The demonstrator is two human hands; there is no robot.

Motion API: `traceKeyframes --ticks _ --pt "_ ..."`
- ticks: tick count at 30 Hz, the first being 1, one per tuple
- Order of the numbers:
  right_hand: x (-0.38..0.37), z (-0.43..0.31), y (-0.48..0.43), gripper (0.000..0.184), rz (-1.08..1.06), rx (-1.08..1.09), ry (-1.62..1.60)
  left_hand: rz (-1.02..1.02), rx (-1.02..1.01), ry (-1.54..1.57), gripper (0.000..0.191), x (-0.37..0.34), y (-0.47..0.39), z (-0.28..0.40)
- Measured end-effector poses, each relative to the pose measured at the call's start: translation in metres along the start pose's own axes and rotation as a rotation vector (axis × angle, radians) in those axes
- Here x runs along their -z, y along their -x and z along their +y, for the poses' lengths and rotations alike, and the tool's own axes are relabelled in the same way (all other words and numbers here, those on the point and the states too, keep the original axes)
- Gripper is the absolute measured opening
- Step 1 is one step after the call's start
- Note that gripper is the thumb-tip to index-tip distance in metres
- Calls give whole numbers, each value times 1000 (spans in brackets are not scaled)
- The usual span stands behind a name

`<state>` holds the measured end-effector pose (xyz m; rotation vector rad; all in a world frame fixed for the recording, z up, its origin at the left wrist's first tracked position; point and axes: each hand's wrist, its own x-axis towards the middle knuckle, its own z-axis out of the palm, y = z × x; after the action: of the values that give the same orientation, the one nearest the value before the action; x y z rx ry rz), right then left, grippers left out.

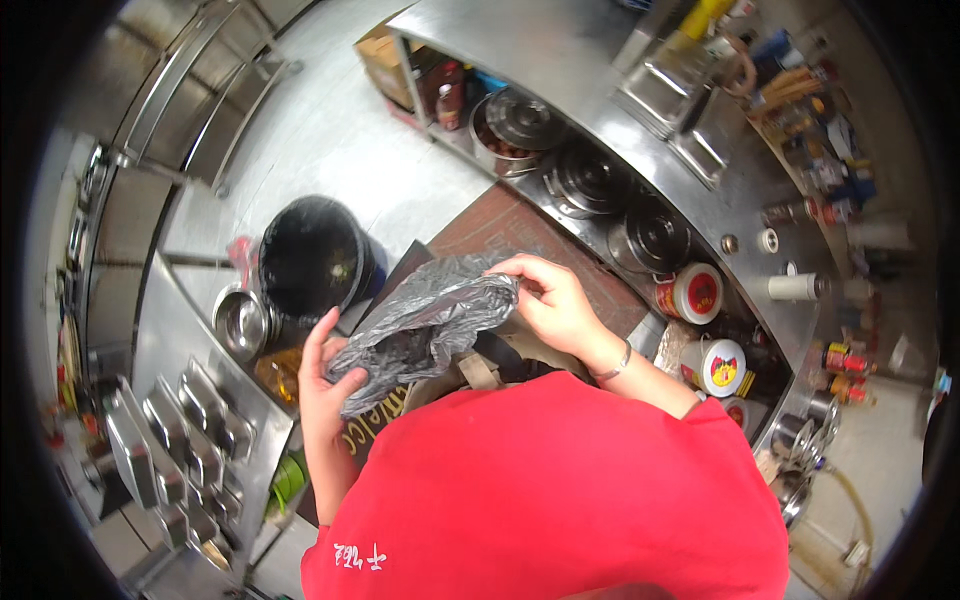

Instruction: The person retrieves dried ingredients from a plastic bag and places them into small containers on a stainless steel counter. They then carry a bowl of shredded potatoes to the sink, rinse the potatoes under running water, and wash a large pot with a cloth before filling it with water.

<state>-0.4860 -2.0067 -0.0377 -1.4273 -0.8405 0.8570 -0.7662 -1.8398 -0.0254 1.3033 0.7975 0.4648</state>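
Observation:
Between my hands, in front of a red shirt (547,487), a black plastic bag (431,322) is stretched with its mouth partly spread. My left hand (328,367) grips the bag's left edge, thumb on top and other fingers behind it. On the right side, my right hand (547,300) pinches the gathered rim between thumb and fingers. Just beyond my left hand stands a dark round bin (367,247), its inside black with a small pale scrap low down. The bag is apart from the bin, and its lower part is hidden by folds and my body.
A steel counter (517,37) runs along the right, with lidded pots (596,176) and white buckets (690,292) on its lower shelf. Steel pans (202,427) fill a left table. Steel bowls (244,322) sit near the bin. A reddish-brown mat (517,240) covers the floor ahead.

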Motion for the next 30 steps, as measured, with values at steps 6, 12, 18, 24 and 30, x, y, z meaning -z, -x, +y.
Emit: traceKeyframes --ticks 6,12,18,24,30 --pt "119 13 52 33 195 -3 -278 -182 -12 -47 64 -108 -52 34" --pt "183 -10 69 86 37 409 515 -536 -85 -143 47 -267 -62 41" --pt "227 -3 74 51 200 271 -127 -539 -448 71 96 -321 -127 57" --pt "254 -39 62 39 187 177 -273 -1086 -18 -325 97 -384 -147 -23" --pt "402 32 120 66 454 -6 99 -755 90 -62 92 -399 -199 -30"
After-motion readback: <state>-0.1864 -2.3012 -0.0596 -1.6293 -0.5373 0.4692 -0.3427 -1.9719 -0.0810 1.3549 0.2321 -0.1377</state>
